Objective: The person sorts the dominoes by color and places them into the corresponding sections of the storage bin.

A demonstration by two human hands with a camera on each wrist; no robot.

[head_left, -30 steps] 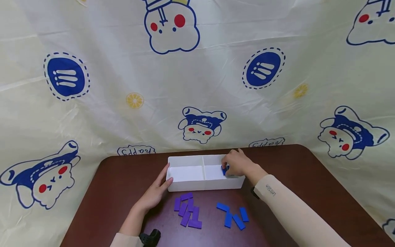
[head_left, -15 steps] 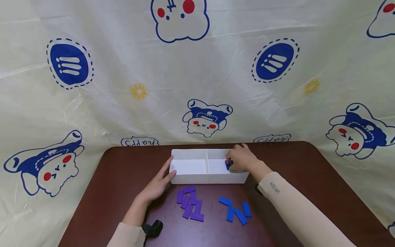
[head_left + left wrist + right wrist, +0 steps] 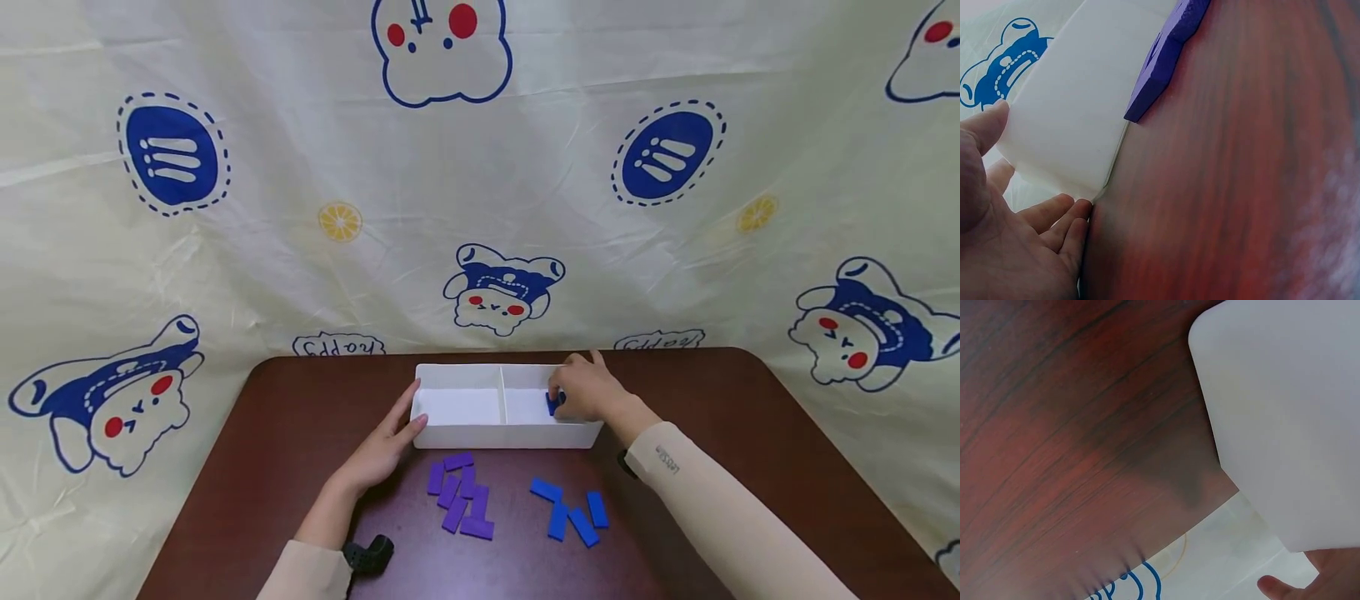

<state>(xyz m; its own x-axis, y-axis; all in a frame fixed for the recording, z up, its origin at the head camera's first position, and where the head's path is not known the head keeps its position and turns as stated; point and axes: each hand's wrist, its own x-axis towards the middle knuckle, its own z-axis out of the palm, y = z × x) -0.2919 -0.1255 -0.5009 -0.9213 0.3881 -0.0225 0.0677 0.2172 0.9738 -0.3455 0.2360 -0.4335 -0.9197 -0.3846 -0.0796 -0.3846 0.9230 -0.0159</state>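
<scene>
The right hand (image 3: 588, 392) pinches a small flat blue rectangular tile (image 3: 553, 403) low inside the right compartment of the white plastic two-part tray (image 3: 504, 435). The left hand (image 3: 382, 446), fingers straight, presses the tray's left end on the dark wooden table (image 3: 285, 433). Best to lay the tile flat on the floor while the tray is braced.

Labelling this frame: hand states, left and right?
Left hand: open, straight fingers rest against the white box at its left end.
Right hand: pinches a blue block inside the box's right compartment.
</scene>
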